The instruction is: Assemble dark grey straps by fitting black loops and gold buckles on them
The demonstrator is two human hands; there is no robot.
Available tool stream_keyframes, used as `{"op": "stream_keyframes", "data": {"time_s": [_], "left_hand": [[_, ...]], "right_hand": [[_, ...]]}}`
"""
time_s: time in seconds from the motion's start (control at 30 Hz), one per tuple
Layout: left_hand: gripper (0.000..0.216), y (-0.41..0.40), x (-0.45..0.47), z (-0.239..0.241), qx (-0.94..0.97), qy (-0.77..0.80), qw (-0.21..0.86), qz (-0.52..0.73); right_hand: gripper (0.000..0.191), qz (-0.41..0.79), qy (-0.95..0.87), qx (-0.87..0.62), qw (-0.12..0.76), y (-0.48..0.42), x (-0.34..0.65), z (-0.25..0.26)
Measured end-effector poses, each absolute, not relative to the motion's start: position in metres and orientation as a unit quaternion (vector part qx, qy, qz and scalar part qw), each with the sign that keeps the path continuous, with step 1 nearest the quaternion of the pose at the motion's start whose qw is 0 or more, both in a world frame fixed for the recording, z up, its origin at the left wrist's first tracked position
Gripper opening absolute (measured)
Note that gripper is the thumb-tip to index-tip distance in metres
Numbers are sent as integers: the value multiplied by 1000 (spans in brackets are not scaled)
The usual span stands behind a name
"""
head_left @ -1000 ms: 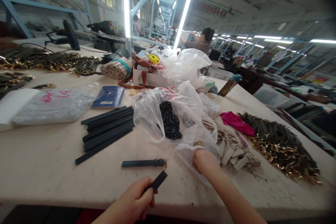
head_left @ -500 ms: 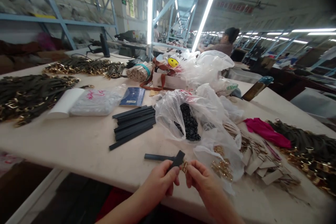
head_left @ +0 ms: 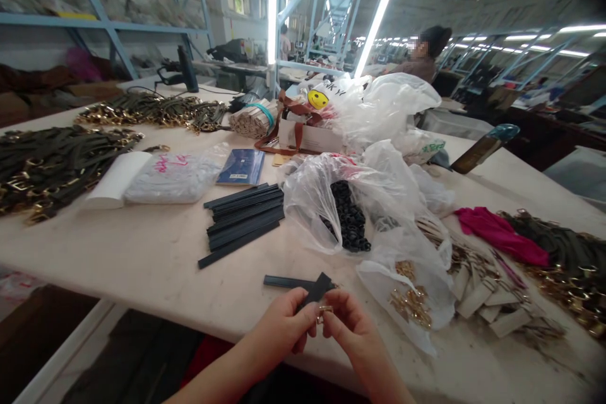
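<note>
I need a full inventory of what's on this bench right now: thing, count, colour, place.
work table: one, pale, across the view
loose flat strips: a stack, dark, centre left
strip lying alone: one, dark, just beyond the hands
bag of rings: one clear bag, black rings, centre
bag of buckles: one clear bag, gold, right of the hands
strap piles with gold hardware: several, dark, far left and right edge
booklet: one, blue, behind the strips
cloth: one, magenta, right
co-worker: one, background
left hand: grip on a short dark strip
right hand: grip on a small gold buckle
</note>
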State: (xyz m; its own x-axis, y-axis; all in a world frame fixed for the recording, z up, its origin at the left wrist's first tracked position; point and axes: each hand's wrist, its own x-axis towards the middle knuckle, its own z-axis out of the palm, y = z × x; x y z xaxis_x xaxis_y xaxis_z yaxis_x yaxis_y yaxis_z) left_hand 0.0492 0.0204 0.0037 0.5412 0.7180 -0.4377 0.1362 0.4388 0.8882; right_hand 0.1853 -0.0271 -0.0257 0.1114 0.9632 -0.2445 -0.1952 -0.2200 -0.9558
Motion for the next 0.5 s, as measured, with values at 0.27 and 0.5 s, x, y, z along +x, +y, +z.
{"op": "stream_keyframes", "data": {"time_s": [0.27,0.5], "left_hand": [[30,25,38,-3,599,422,656,181],[26,23,35,10,742,397,520,148]], "right_hand": [[22,522,-321,-563,555,-21,195,-27],[27,655,-91,-460,592,-25,173,-19]]}}
